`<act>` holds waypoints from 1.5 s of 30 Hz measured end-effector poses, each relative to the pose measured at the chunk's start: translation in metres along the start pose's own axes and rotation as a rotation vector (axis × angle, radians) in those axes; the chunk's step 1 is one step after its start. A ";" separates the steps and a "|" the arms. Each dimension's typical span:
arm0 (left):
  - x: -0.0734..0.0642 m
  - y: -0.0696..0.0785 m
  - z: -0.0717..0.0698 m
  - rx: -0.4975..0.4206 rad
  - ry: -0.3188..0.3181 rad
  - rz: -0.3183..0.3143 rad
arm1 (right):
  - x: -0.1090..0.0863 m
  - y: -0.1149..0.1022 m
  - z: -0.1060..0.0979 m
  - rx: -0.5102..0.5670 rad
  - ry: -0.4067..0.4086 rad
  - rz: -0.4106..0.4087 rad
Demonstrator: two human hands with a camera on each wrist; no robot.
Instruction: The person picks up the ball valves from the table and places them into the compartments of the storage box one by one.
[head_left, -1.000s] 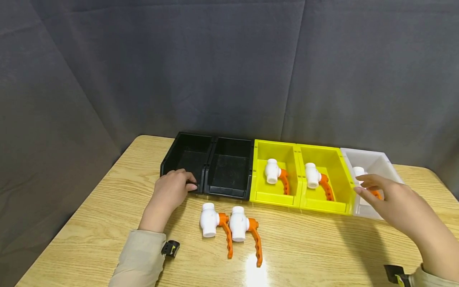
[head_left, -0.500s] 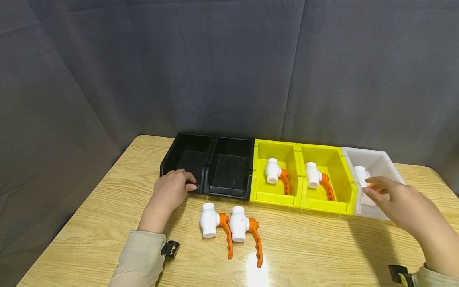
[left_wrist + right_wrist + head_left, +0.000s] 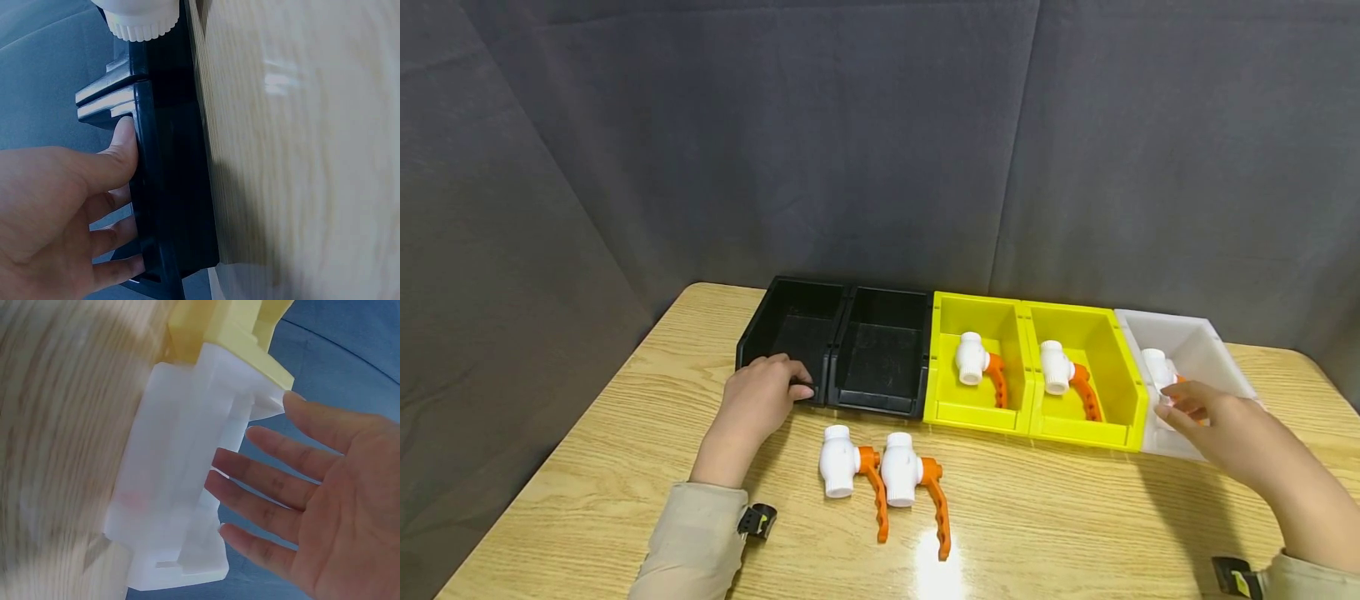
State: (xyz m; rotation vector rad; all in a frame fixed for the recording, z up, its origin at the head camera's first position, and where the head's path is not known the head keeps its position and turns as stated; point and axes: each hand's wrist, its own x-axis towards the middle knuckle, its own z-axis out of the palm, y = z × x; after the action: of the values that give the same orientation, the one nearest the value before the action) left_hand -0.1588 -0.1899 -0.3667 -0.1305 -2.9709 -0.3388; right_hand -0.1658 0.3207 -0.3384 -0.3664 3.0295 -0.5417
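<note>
My left hand (image 3: 766, 392) grips the front rim of the leftmost black bin (image 3: 801, 333). In the left wrist view its thumb presses the rim while the other fingers reach over the edge. My right hand (image 3: 1228, 421) is at the front of the translucent white bin (image 3: 1198, 333), its fingers spread and loosely bent with nothing between them. Inside that bin lies a white ball valve (image 3: 1156, 367), its orange handle partly hidden by the fingers. In the right wrist view, the right fingertips (image 3: 222, 459) are right at the bin's front rim.
A second black bin (image 3: 880, 400) stands beside the first. Two yellow bins (image 3: 973, 417) follow, each holding a ball valve (image 3: 972, 358) with an orange handle. Two more valves (image 3: 837, 462) lie side by side on the wooden table (image 3: 1037, 517). A grey curtain (image 3: 880, 142) hangs behind.
My right hand has moved slightly right and down, from over the edge between yellow and white bins to the white bin's front. My left hand has stayed on the black bin.
</note>
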 end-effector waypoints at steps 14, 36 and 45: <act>-0.001 0.002 -0.002 -0.002 -0.013 -0.003 | 0.000 0.011 0.002 0.008 -0.064 -0.002; 0.000 0.001 -0.002 0.005 -0.026 -0.002 | 0.000 0.020 0.005 -0.010 -0.081 -0.048; -0.001 0.001 -0.005 0.005 -0.054 0.015 | 0.000 0.022 0.006 -0.007 -0.085 -0.033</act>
State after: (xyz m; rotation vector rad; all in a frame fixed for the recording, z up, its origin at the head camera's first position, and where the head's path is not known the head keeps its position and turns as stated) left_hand -0.1569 -0.1905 -0.3617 -0.1638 -3.0220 -0.3309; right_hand -0.1706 0.3384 -0.3513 -0.4287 2.9494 -0.5041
